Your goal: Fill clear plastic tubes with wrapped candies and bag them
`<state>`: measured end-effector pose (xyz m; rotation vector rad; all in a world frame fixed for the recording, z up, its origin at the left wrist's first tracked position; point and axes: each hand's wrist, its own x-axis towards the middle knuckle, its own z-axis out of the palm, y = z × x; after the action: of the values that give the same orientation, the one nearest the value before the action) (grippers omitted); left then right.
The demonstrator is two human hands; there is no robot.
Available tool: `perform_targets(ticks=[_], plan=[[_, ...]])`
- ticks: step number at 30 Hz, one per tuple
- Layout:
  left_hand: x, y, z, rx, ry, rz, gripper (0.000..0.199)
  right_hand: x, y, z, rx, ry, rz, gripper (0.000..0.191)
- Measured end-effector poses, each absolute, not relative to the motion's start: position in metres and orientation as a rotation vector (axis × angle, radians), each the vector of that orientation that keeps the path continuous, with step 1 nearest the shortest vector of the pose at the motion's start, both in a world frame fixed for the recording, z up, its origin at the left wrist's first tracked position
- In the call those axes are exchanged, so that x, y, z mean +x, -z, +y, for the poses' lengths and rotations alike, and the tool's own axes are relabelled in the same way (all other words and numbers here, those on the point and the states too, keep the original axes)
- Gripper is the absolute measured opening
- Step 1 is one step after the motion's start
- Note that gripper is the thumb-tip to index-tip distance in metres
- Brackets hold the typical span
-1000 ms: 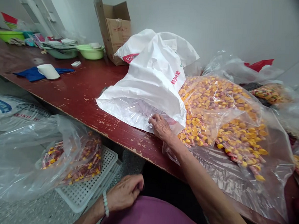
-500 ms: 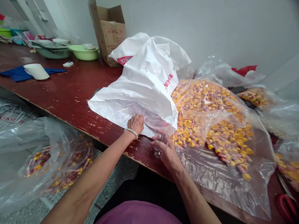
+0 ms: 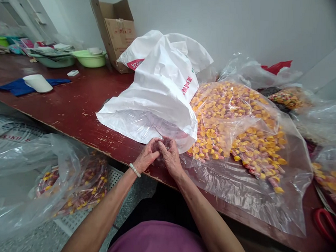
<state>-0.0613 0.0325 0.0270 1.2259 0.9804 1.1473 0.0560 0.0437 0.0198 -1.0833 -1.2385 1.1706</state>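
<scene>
My left hand, with a pale bead bracelet, meets my right hand at the table's front edge. Both hands are closed, fingertips together around something small that they hide. A thin, looped, wire-like piece shows just beyond the fingertips; whether it is held I cannot tell. Right behind the hands gapes the mouth of a white woven sack lying on the table, with clear plastic inside. To the right, a large clear bag contains many yellow-capped pieces with reddish wrapped bodies.
Red scissors lie at the right edge of the worn red table. At the left are a white cup-like roll on blue cloth, a green basin and an open carton. Below left hangs another clear bag of similar pieces.
My left hand has drawn back from the sack's mouth. My right hand, which held clear plastic pieces, has moved left and up, and the two hands now meet.
</scene>
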Motion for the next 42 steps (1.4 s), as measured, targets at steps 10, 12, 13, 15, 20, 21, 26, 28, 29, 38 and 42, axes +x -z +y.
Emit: perform_targets(ticks=[10, 12, 13, 15, 20, 21, 26, 28, 29, 38, 42], plan=[[-0.052, -0.015, 0.026, 1.209, -1.253, 0.916, 0.068, 0.055, -0.009, 0.041, -1.116, -0.944, -1.689, 0.057], [-0.051, -0.013, 0.028, 1.290, -1.349, 1.035, 0.061, 0.057, -0.009, 0.039, -1.098, -0.896, -1.753, 0.058], [-0.052, -0.013, 0.029, 1.363, -1.380, 1.101, 0.057, 0.058, -0.009, 0.037, -1.092, -0.860, -1.777, 0.057], [-0.055, -0.011, 0.030, 1.520, -1.381, 1.190, 0.053, 0.061, -0.008, 0.034, -1.095, -0.787, -1.818, 0.055], [-0.059, -0.010, 0.034, 1.641, -1.278, 1.260, 0.062, 0.066, -0.009, 0.026, -1.172, -0.792, -1.944, 0.065], [-0.059, -0.009, 0.034, 1.623, -1.278, 1.303, 0.062, 0.067, -0.010, 0.026, -1.190, -0.810, -1.961, 0.069], [-0.055, -0.006, 0.035, 1.516, -1.391, 1.489, 0.055, 0.073, -0.023, 0.039, -1.163, -0.861, -1.915, 0.057], [-0.056, -0.006, 0.032, 1.436, -1.472, 1.503, 0.054, 0.072, -0.030, 0.056, -1.168, -0.772, -1.837, 0.043], [-0.057, -0.006, 0.031, 1.398, -1.497, 1.507, 0.053, 0.070, -0.033, 0.067, -1.193, -0.690, -1.831, 0.039], [-0.071, -0.015, 0.017, 1.537, -1.367, 1.552, 0.037, 0.049, -0.028, 0.128, -1.463, -0.196, -2.269, 0.025], [-0.071, -0.014, 0.014, 1.605, -1.390, 1.585, 0.038, 0.062, -0.031, 0.102, -1.375, -0.245, -2.295, 0.027]])
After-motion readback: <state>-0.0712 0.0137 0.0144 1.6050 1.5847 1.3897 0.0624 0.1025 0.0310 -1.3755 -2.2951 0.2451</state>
